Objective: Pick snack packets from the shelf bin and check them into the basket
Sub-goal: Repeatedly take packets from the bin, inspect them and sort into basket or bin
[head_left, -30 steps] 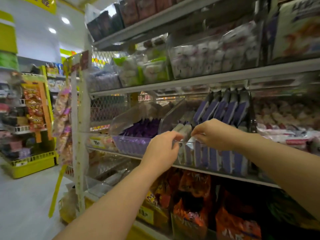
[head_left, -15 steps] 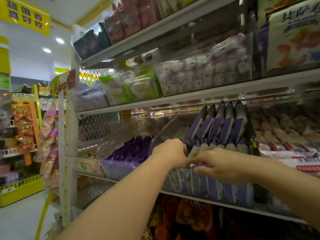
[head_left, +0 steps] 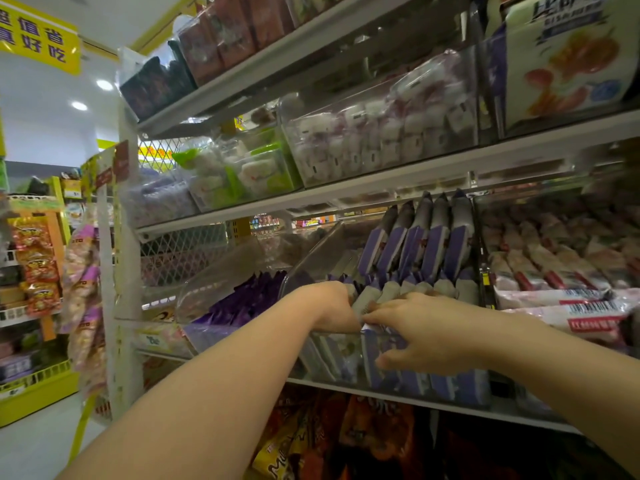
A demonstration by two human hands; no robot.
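A clear plastic shelf bin (head_left: 322, 261) on the middle shelf holds upright rows of purple-and-grey snack packets (head_left: 415, 244). Both my hands reach over its front wall into the front row. My left hand (head_left: 332, 306) is curled down among the packets, its fingers hidden behind the bin wall. My right hand (head_left: 426, 330) lies beside it, fingertips pinching the top of a front-row packet (head_left: 367, 299), thumb against the bin's front. No basket is in view.
A second clear bin with dark purple packets (head_left: 242, 303) stands to the left. Pink-and-white wrapped bars (head_left: 561, 299) lie to the right. Bins of white sweets (head_left: 381, 133) fill the shelf above; orange bags (head_left: 374, 431) hang below. An aisle floor (head_left: 31, 452) opens at left.
Both hands have sunk lower into the bin's front row and drawn closer together. The view has tilted upward and moved nearer the shelf.
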